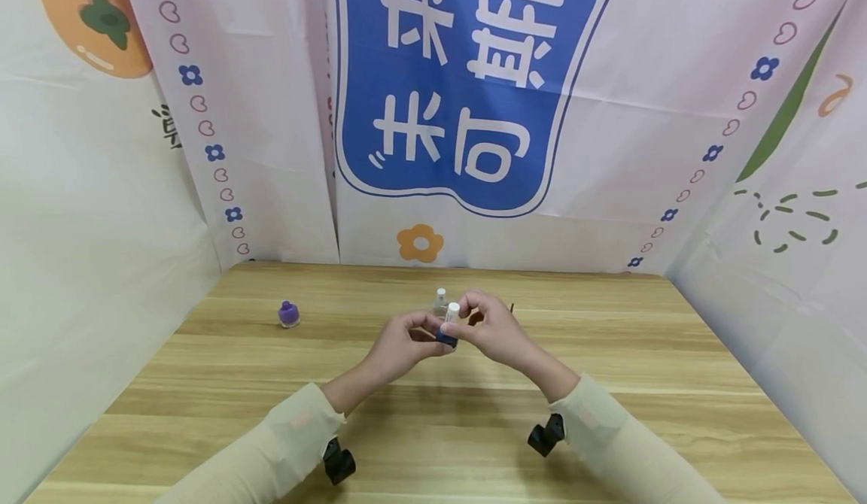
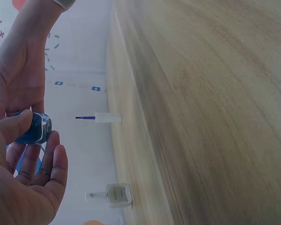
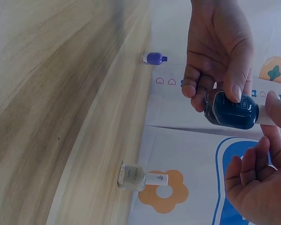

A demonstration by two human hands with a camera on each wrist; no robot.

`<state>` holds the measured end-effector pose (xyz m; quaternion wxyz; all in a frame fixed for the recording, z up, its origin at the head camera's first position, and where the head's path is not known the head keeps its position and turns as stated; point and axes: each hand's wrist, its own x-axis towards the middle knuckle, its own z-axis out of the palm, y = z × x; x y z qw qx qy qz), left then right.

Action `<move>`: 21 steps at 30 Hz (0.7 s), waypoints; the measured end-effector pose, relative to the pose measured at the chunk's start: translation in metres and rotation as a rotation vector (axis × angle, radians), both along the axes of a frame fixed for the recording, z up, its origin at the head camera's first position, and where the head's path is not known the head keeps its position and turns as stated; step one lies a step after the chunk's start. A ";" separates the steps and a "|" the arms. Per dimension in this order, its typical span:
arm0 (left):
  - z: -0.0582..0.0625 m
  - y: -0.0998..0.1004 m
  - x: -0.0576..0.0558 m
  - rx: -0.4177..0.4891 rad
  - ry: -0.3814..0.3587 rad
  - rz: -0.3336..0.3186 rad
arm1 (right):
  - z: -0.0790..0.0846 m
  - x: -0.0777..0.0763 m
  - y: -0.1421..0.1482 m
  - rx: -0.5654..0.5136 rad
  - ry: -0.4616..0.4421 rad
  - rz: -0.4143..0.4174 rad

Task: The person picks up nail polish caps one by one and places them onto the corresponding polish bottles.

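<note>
Over the middle of the table, my left hand (image 1: 400, 346) holds a dark blue nail polish bottle (image 3: 236, 110) by its glass body, thumb pressed on its label. My right hand (image 1: 494, 331) pinches the bottle's white cap (image 1: 453, 311) between thumb and fingertip. The cap sits on the bottle's neck and points up. Just behind the hands stands a clear nail polish bottle (image 3: 132, 176) with a white cap, partly covered in the head view. A white cap with a purple brush (image 2: 107, 117) stands on the table, brush up, behind my right hand.
At the left of the wooden table (image 1: 223, 384) stands a purple nail polish bottle (image 1: 288, 314) without its cap. Printed cloth (image 1: 271, 113) closes off the back and both sides. A black wrist camera (image 1: 339, 463) hangs below the left sleeve, another (image 1: 546, 435) below the right.
</note>
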<state>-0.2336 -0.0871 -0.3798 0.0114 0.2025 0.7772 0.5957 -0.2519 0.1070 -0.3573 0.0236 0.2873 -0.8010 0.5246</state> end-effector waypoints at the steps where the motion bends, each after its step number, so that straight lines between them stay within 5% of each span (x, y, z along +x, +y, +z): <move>1: 0.000 0.000 0.000 0.000 -0.001 0.000 | 0.000 -0.001 0.001 0.001 -0.002 0.004; 14: -0.005 0.000 -0.005 -0.010 -0.027 -0.031 | 0.014 -0.008 0.015 0.115 -0.017 0.229; 21: -0.006 0.000 -0.006 -0.025 -0.041 -0.027 | 0.015 -0.007 0.014 0.151 -0.024 0.176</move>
